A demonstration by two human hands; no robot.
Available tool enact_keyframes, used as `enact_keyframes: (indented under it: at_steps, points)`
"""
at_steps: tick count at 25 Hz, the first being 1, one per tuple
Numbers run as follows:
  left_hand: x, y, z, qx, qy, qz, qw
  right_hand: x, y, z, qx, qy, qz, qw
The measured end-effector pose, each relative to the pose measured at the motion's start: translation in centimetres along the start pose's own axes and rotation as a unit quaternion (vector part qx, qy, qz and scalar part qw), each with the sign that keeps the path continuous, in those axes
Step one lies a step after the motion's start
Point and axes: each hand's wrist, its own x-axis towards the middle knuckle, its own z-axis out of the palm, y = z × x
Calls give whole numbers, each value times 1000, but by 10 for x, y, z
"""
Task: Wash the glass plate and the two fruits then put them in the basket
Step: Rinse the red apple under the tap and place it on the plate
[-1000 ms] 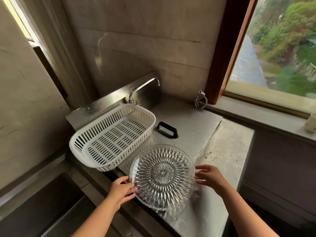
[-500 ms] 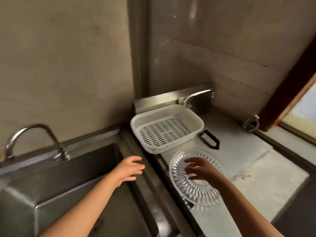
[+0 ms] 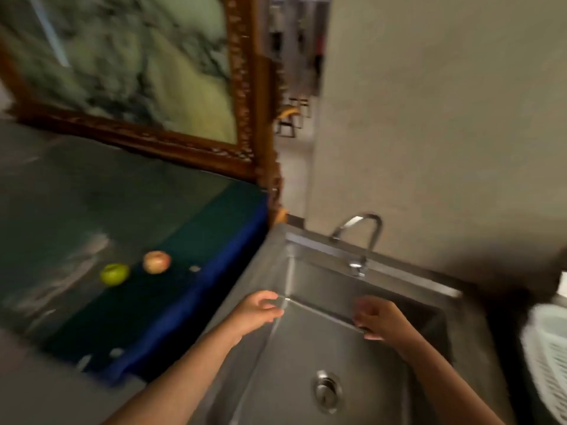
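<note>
Two fruits lie side by side on a dark table at the left: a green fruit (image 3: 114,273) and a red-yellow apple (image 3: 156,262). Over the steel sink (image 3: 310,342) hover both hands. My left hand (image 3: 256,311) is at the sink's left rim, fingers relaxed and holding nothing. Nearer the basin's back wall, my right hand (image 3: 379,317) has loosely curled fingers with nothing seen in them. The white slotted basket (image 3: 549,351) shows partly at the right edge. The glass plate is out of view. The frame is blurred.
A curved tap (image 3: 362,231) stands behind the basin, no water seen running. A drain (image 3: 326,391) sits in the sink floor. The dark table (image 3: 76,194) has a blue edge. A framed picture (image 3: 122,72) leans behind it.
The view has swung left from the counter to the sink and table. My right hand has left the glass plate and both hands now hang over the sink.
</note>
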Motion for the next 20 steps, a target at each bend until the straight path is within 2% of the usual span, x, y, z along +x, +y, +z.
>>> enact_keyframes:
  at_steps: [3,6,10,13,16,20]
  points:
    - [-15,-41,-80,-48,98,-36,993,36,-50,75,-5,-66,-37,997]
    - [-28,-79,-151,-87,210,-66,972,62,-95,159,-23,-98,-64,993]
    - [-20,-116,-212,-124,274,-76,951,90,-135,253,-45,-127,-96,986]
    - [10,-133,-246,-147,291,-80,942,114,-156,308,-75,-120,-132,981]
    - [51,-145,-264,-175,259,-66,948,141,-171,348,-96,-146,-148,974]
    - [100,-160,-272,-160,244,-36,956,180,-178,390,-94,-183,-164,965]
